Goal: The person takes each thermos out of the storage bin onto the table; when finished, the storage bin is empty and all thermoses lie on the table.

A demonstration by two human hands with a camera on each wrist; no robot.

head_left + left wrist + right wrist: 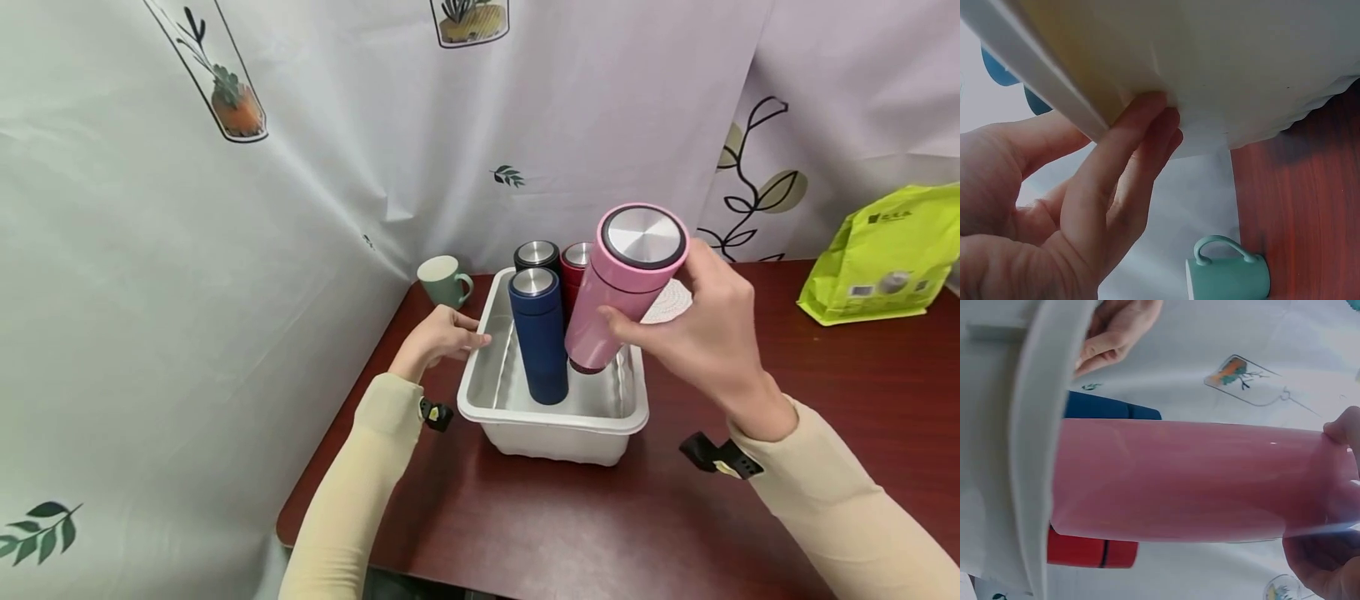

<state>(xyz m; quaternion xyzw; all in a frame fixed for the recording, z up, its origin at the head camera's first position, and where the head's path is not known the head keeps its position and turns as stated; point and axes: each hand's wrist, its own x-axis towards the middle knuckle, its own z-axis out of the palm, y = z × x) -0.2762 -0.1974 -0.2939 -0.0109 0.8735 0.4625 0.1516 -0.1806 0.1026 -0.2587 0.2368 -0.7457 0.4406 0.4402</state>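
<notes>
My right hand (708,329) grips a pink thermos (611,308), thumb on the near side, fingers round the far side. The thermos leans over the right part of a white plastic basin (558,421), its base inside the rim. With my left hand (442,337) I pinch the basin's left rim; in the left wrist view the fingers (1141,125) press the outer wall and the thumb lies over the edge. A blue thermos (540,342) stands in the basin. Behind it are a black thermos (536,252) and a red thermos (573,271), the red one partly hidden by the pink one.
A green mug (444,282) stands behind the basin's left side, by the wall covering. A white round mat-like piece (670,302) shows behind my right hand. Far right on the dark red table (750,367) sits a lime-green bag (885,254).
</notes>
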